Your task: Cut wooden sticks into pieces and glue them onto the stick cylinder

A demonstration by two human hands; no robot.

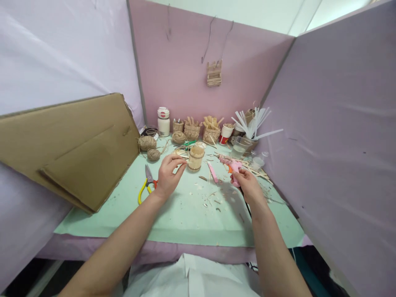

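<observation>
My right hand (247,185) is wrapped around the handle of a pink hot glue gun (235,166), whose nozzle points up and to the left. My left hand (169,173) is closed in a pinch close to the left side of a small wooden barrel-shaped cup (196,159). Whatever lies between those fingertips is too small to make out, and I cannot tell whether they touch the cup. The cup stands upright, with darker bands near its top and base. Between the cup and the glue gun lies a pink cutter knife (213,172).
Yellow-handled shears (148,181) lie left of my left hand. Twine balls (147,143), a white bottle (163,121), stick-filled baskets (211,134) and glue sticks (252,123) line the back. Cardboard (80,148) leans at left. Wood scraps litter the green tabletop (192,222).
</observation>
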